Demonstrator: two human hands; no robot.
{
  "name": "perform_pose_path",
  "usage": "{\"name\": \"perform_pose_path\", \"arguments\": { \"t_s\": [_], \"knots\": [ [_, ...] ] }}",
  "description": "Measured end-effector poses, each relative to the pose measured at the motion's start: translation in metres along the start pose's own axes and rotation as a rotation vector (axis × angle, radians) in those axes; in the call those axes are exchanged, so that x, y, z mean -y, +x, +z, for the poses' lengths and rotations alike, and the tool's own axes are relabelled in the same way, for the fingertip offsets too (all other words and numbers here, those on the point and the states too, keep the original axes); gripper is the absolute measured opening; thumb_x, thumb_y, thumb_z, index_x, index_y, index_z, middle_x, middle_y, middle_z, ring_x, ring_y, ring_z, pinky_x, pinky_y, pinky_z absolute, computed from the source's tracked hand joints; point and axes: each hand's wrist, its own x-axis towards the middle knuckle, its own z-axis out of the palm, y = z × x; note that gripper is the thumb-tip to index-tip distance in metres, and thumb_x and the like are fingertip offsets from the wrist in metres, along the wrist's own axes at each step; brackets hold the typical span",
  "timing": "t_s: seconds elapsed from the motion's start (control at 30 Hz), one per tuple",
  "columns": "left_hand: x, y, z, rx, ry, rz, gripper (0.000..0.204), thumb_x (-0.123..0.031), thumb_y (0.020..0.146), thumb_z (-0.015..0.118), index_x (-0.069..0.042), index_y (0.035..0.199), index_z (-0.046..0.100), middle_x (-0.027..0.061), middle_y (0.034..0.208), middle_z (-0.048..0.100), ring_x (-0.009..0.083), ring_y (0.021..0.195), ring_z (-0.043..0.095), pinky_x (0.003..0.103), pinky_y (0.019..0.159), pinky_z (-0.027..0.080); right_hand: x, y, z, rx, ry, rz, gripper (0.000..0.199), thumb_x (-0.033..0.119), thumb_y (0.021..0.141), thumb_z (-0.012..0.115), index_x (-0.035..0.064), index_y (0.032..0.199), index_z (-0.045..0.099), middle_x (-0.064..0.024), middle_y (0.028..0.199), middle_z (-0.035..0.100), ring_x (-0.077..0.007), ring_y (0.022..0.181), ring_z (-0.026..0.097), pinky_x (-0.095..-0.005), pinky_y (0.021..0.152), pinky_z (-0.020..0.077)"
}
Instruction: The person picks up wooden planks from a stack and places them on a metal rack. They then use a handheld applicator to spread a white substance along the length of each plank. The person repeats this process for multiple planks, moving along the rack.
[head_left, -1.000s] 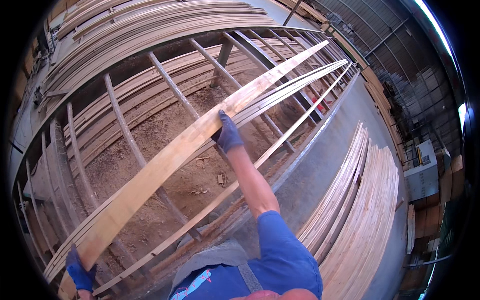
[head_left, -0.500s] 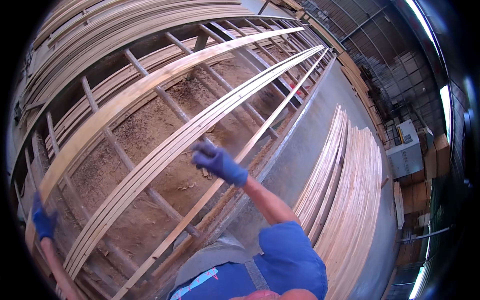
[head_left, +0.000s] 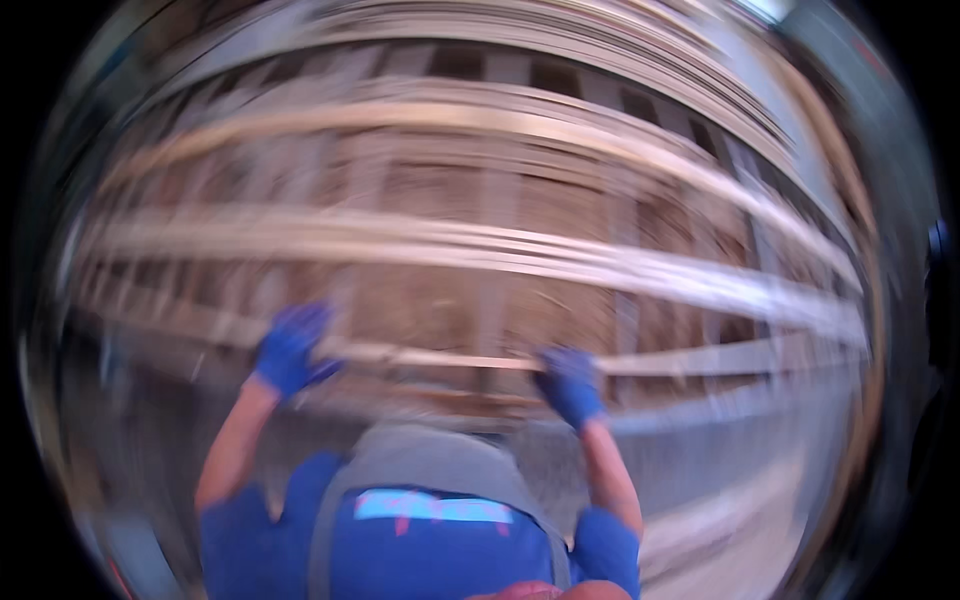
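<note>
On the rack (head_left: 497, 200), slats (head_left: 480, 250) lie between plank (head_left: 480, 118) and nearer strip (head_left: 440, 357).

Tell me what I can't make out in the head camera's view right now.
- Left grip: whether it touches the near strip; motion blur in the head view.
- Right grip: how its fingers close; head view, blurred, with the strip beneath hidden by the glove.
- Middle boards: their exact number; head view, motion blur.
- Pale stack: its full extent; head view, blurred and cut by the lower edge.
</note>
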Motion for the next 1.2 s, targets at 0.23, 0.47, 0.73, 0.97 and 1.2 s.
{"name": "perform_pose_path", "arguments": {
  "t_s": [0.23,0.47,0.73,0.97,1.2],
  "knots": [
    [0.014,-0.09,-0.011,0.062,0.176,-0.395,0.076,-0.053,0.078,0.065,-0.009,0.138,0.046,0.0158,0.137,0.048,0.0321,0.127,0.046,0.051,0.108,0.03,0.015,0.005,0.003,0.053,-0.109,-0.053,0.034,0.026,0.073,0.075,0.0109,0.102,0.066,-0.0124,0.088,0.068,-0.0334,0.082,0.064,-0.0443,0.073,0.0488],
    [0.086,-0.114,0.022,-0.028,0.267,-0.457,0.058,-0.049,0.076,0.067,-0.01,0.119,0.062,0.0131,0.119,0.062,0.0287,0.117,0.054,0.048,0.106,0.033,0.005,0.006,0.005,0.037,-0.066,-0.048,0.025,0.02,0.069,0.077,0.0091,0.09,0.069,-0.0143,0.079,0.067,-0.0337,0.074,0.064,-0.0419,0.068,0.0501],
    [0.114,-0.092,0.028,-0.006,0.035,-0.384,0.024,-0.039,0.076,0.066,-0.016,0.076,0.07,0.0119,0.07,0.064,0.0319,0.067,0.063,0.044,0.068,0.049,0.006,-0.023,0.0,-0.001,-0.012,0.076,0.026,0.021,0.074,0.076,0.0029,0.091,0.069,-0.0187,0.084,0.067,-0.0359,0.08,0.064,-0.0432,0.073,0.051],
    [0.107,-0.104,0.026,-0.032,0.094,-0.406,0.027,-0.036,0.067,0.077,-0.013,0.076,0.066,0.0099,0.08,0.064,0.0308,0.082,0.062,0.043,0.081,0.045,0.022,0.006,-0.004,0.001,-0.065,-0.076,0.023,0.024,0.075,0.075,0.014,0.094,0.07,-0.0116,0.082,0.068,-0.0308,0.076,0.066,-0.0398,0.067,0.0505],
    [0.093,-0.109,0.03,0.055,0.149,-0.469,0.031,-0.04,0.072,0.075,-0.011,0.082,0.067,0.0124,0.085,0.065,0.0324,0.088,0.062,0.045,0.087,0.045,0.015,0.0,0.001,0.018,-0.076,-0.085,0.024,0.025,0.076,0.074,0.0099,0.094,0.07,-0.0133,0.084,0.068,-0.0323,0.079,0.065,-0.0405,0.07,0.0507]
  ]
}}
